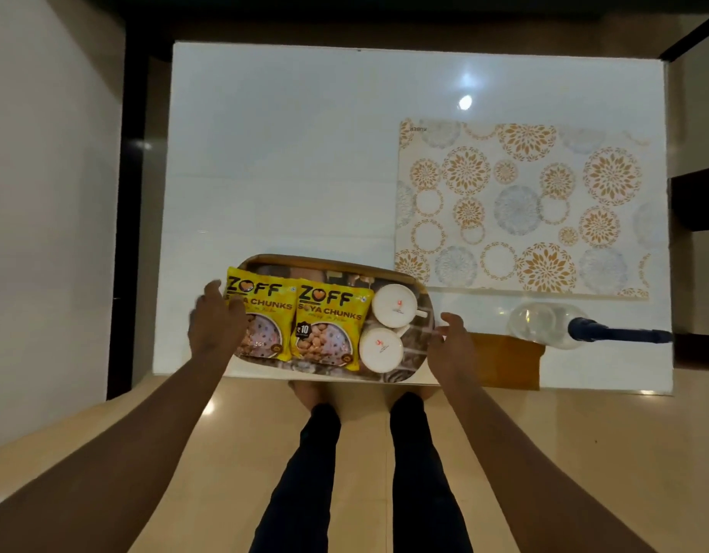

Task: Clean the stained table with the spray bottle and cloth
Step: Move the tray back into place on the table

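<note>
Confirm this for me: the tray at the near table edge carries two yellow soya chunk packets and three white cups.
Not quite. The head view shows the tray carrying two yellow soya chunk packets but only two white cups, not three. The rest stands.

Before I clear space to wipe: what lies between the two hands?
In the head view, the tray with two yellow packets and two white cups lies between them.

Table (305,153) is looking glossy white, smooth, reflecting lamp glare. Mat (524,205) is showing a matt, printed floral surface. Packets (297,317) are shining like glossy yellow plastic film. Cups (388,325) are looking smooth white, maybe ceramic. Bottle (544,325) is showing clear plastic, dark nozzle. Cloth (508,361) is looking matt mustard fabric. Floor (344,453) tiles are gleaming.
</note>
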